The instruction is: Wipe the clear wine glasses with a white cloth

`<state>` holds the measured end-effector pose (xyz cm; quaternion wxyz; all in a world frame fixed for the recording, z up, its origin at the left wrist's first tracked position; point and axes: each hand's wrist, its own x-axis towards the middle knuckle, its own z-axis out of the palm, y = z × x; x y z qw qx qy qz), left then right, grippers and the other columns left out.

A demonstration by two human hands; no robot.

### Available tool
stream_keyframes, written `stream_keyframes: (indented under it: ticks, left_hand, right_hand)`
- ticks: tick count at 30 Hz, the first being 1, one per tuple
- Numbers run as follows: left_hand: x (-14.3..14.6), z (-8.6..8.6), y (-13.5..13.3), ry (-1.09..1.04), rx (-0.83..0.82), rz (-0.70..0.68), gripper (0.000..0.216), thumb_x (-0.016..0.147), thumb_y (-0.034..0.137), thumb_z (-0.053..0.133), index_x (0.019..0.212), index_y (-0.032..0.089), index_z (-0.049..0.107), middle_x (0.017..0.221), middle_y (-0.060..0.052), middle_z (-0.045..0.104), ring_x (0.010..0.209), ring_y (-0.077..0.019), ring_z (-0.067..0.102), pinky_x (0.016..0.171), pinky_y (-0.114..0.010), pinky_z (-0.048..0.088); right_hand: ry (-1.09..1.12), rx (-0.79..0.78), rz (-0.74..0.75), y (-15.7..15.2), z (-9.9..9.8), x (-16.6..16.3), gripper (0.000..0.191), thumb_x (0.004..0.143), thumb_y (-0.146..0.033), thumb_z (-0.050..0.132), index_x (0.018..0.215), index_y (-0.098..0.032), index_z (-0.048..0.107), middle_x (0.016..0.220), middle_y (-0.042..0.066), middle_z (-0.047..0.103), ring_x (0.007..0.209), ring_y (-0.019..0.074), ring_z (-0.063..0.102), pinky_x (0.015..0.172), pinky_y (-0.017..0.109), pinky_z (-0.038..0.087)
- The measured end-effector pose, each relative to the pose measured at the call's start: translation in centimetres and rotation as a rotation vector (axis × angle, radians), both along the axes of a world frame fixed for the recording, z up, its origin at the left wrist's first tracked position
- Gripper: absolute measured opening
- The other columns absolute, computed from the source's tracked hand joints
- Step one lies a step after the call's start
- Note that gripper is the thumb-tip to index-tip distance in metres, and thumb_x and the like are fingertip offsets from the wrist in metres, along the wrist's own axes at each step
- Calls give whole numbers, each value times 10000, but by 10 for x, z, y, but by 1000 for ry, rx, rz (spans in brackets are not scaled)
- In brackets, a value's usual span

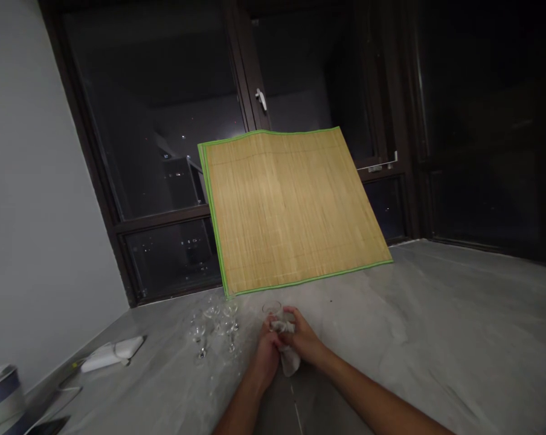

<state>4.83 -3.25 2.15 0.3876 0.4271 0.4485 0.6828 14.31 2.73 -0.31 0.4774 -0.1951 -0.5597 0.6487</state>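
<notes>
A clear glass [272, 309] stands up out of the grip between the two hands, its round rim showing just beyond the fingers; whether it has a stem is hidden. The left hand [268, 351] seems closed around its side, while the right hand [304, 336] has its fingers bent about a crumpled white cloth [290, 362], which is bunched between the palms and hangs down toward the wrists; exactly which fingertips bear on the glass cannot be told. The glass should be light, stiff and brittle, likely slick against bare skin and weakest at its thin lip, so a hold low on the body with even, gentle pressure looks safer than a pinch at the rim. The cloth looks soft and limp, easy to gather anywhere, and may add some friction. Just left of the left hand, a cluster of stemmed glasses [198, 331] stands close together on the grey table [418, 338]; they look top-heavy and easy to knock, best taken singly by the stem or lower bowl. Beyond the hands, a green-edged mat [295, 211] leans at the window [159, 109]. Well to the left lies a white device [114, 353] with a cord.
</notes>
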Motion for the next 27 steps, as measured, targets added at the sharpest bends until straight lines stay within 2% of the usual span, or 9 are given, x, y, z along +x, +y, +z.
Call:
stream_keyframes:
  ticks: [5, 8, 10, 12, 15, 17, 20, 22, 27]
  left_hand:
    - [1, -3, 2, -119, -23, -98, 458, 479, 163, 537, 925, 211, 626, 882, -34, 688, 873, -230, 678, 769, -342, 531]
    - [-1, -3, 4, -97, 2, -59, 452, 489, 183, 533, 931, 212, 621, 889, -45, 686, 908, -244, 672, 809, -360, 522]
    - [-5, 2, 0, 0, 25, 91, 420, 541, 220, 543, 954, 213, 616, 924, -61, 673, 944, -255, 655, 834, -372, 511]
    - [-10, 11, -10, 220, 93, 299, 388, 626, 243, 541, 1008, 218, 609, 1009, -77, 644, 1015, -263, 617, 901, -396, 484]
    - [-20, 28, -31, 637, 268, 645, 392, 704, 197, 515, 1091, 216, 568, 1131, -93, 539, 1149, -276, 504, 1051, -450, 377]
    - [-27, 36, -39, 753, 351, 907, 423, 712, 182, 518, 1135, 206, 512, 1180, -103, 455, 1211, -291, 420, 1100, -489, 307]
    - [-41, 36, -38, 669, 353, 1161, 508, 691, 197, 550, 1184, 202, 429, 1200, -104, 393, 1218, -300, 370, 1096, -525, 284]
    - [-53, 29, -33, 549, 276, 1203, 568, 648, 200, 586, 1187, 210, 407, 1179, -91, 396, 1199, -303, 373, 1086, -531, 284]
    - [-82, 8, -14, 219, 26, 1196, 628, 540, 183, 658, 1107, 263, 402, 1081, -40, 436, 1190, -316, 399, 1080, -507, 291]
  right_hand:
    - [11, -3, 11, -5, -2, -9, 588, 542, -222, 720, 1058, -274, 443, 953, 19, 686, 801, 218, 683, 651, 311, 535]
    - [-9, 43, -43, -3, -3, -11, 551, 557, -205, 674, 1049, -277, 438, 920, 10, 687, 783, 219, 682, 635, 307, 536]
    - [-48, 95, -146, 6, -4, -7, 545, 580, -178, 627, 1081, -270, 435, 898, 6, 690, 775, 218, 681, 642, 305, 534]
    - [-141, 156, -318, 18, -4, 1, 530, 605, -164, 594, 1102, -260, 437, 865, 1, 691, 766, 217, 676, 673, 309, 528]
    - [-358, 240, -578, 37, -3, 19, 500, 664, -161, 573, 1141, -249, 455, 870, 8, 698, 797, 228, 681, 742, 321, 512]
    - [-534, 264, -678, 46, 0, 31, 500, 738, -177, 550, 1226, -228, 451, 915, 40, 711, 869, 242, 691, 778, 319, 496]
    - [-821, 244, -735, 53, 7, 44, 561, 828, -192, 506, 1377, -179, 387, 1016, 108, 722, 973, 260, 692, 816, 313, 468]
    - [-912, 220, -735, 56, 12, 50, 619, 840, -190, 505, 1436, -157, 338, 1054, 138, 721, 990, 277, 693, 815, 318, 459]
    - [-942, 181, -740, 66, 18, 63, 668, 819, -169, 521, 1457, -149, 322, 1075, 145, 725, 996, 273, 698, 792, 306, 454]
